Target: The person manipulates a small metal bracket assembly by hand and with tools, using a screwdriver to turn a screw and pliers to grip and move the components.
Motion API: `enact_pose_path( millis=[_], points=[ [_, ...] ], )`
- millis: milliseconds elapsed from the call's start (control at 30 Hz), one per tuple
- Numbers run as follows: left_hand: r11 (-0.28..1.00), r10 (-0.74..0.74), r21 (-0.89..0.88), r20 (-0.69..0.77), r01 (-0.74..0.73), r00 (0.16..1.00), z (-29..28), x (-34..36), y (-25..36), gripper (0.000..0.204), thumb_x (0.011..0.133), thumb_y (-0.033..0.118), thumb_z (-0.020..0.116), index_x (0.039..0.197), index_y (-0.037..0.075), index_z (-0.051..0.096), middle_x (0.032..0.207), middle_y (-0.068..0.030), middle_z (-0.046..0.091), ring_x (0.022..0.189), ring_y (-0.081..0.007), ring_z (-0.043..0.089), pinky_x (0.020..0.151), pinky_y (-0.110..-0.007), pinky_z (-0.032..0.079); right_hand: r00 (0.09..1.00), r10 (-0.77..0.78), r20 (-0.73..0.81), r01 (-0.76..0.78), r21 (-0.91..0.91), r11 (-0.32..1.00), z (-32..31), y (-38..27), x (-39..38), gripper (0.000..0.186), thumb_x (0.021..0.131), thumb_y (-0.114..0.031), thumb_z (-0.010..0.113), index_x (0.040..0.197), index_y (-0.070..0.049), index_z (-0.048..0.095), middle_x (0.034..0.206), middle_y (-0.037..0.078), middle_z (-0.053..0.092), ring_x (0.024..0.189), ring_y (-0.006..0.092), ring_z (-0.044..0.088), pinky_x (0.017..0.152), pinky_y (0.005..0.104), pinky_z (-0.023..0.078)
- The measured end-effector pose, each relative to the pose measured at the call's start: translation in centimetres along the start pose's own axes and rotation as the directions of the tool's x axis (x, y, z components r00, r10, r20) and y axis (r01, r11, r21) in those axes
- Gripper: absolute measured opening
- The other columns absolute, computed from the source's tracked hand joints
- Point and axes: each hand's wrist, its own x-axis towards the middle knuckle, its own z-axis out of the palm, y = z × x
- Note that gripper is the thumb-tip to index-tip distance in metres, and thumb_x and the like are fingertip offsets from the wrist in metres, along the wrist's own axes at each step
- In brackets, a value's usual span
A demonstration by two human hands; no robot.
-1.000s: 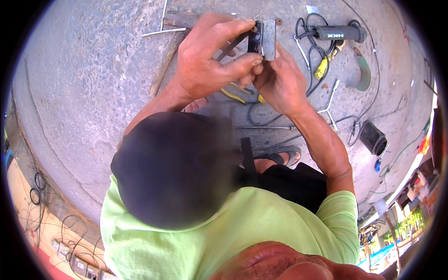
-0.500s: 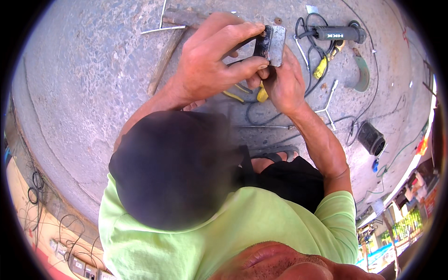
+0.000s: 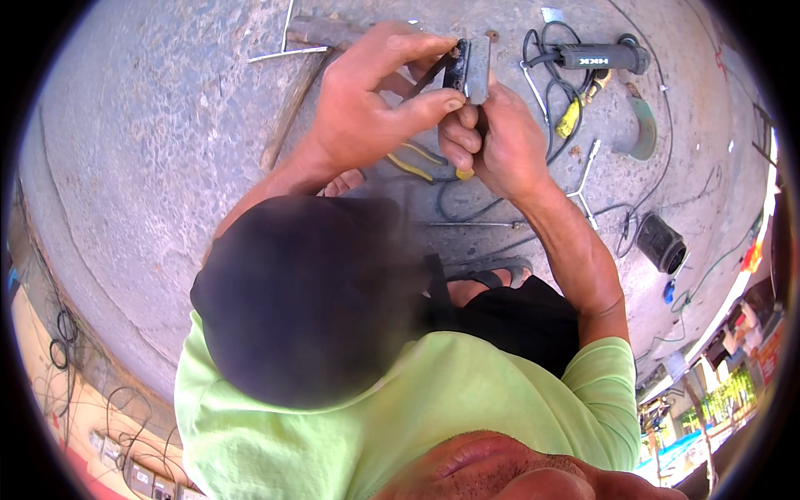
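A small metal bracket (image 3: 477, 71), with a flat grey face and a dark, dirty side, is raised above the ground between my hands. My left hand (image 3: 358, 96) grips its dark side, index finger at the top and thumb at the bottom. From the lower right, my right hand (image 3: 512, 142) holds the same piece with its fingers curled under it. Part of the right-hand grip is hidden behind the bracket. A narrow dark strip shows inside my left hand; I cannot tell whether it belongs to the bracket.
A hammer (image 3: 297, 104) with a wooden handle lies at left. Yellow-handled pliers (image 3: 411, 169) are below my hands. An angle grinder (image 3: 602, 57) with a looped cord, a three-armed wrench (image 3: 588, 179), a curved green piece (image 3: 644, 133) and a black container (image 3: 661, 243) lie at right.
The bracket has moved slightly left and up, and has turned so its grey face looks narrower. Both hands moved with it, and more of the right hand's curled fingers shows.
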Motion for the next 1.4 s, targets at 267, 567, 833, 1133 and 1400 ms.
enact_pose_path(
  millis=[267,567,833,1133,1400],
  points=[
    [0.714,-0.445,-0.553,0.115,0.429,0.888,0.2,-0.5,-0.8,0.039,0.095,0.016,0.072,0.128,-0.003,0.066,0.112,-0.0105,0.071,0.094,-0.017,0.068,0.072,-0.031,0.06,0.945,-0.322,0.052,0.308,-0.464,0.83,0.4,-1.1,-0.1,0.039,0.11,-0.038,0.044,0.105,-0.002,0.058,0.076,0.004,0.055,0.065,0.0163,0.057,0.061,0.0298,0.048],
    [0.689,-0.385,-0.589,0.197,0.422,0.902,0.6,-0.9,-1.7,0.038,0.097,0.011,0.069,0.133,-0.002,0.064,0.112,-0.0097,0.069,0.095,-0.0166,0.067,0.073,-0.031,0.059,0.772,-0.545,0.327,0.522,-0.816,0.25,-1.0,-1.4,0.5,0.028,0.107,-0.027,0.051,0.102,-0.002,0.062,0.079,0.01,0.063,0.07,0.0228,0.064,0.063,0.0363,0.051],
    [0.858,-0.297,-0.404,0.117,0.319,0.948,0.7,-0.8,-1.8,0.04,0.094,0.012,0.073,0.133,0.002,0.066,0.109,-0.0079,0.067,0.097,-0.0168,0.065,0.082,-0.03,0.056,0.958,-0.286,0.006,0.264,-0.402,0.877,0.7,0.5,-0.5,0.039,0.111,-0.035,0.041,0.087,-0.006,0.051,0.065,0.0,0.048,0.052,0.0093,0.045,0.047,0.0277,0.037],
    [0.983,-0.041,-0.174,0.109,0.06,0.993,-0.6,-0.4,-2.3,0.047,0.096,0.013,0.072,0.138,-0.004,0.059,0.128,-0.0128,0.061,0.115,-0.0197,0.059,0.1,-0.033,0.047,0.966,-0.255,0.045,0.257,-0.27,0.928,0.7,-0.1,-0.1,0.039,0.111,-0.04,0.041,0.095,-0.006,0.052,0.072,0.003,0.053,0.06,0.0086,0.051,0.055,0.0252,0.043],
    [0.979,-0.073,-0.186,0.054,0.082,0.996,0.6,-0.6,-1.5,0.045,0.09,0.0,0.073,0.133,0.001,0.064,0.117,-0.0102,0.062,0.104,-0.0177,0.063,0.086,-0.029,0.054,0.863,-0.505,0.035,0.433,-0.568,0.7,-0.2,1.6,0.0,0.035,0.112,-0.032,0.043,0.094,-0.004,0.052,0.066,-0.001,0.054,0.057,0.0059,0.049,0.051,0.0245,0.039]
  ],
)
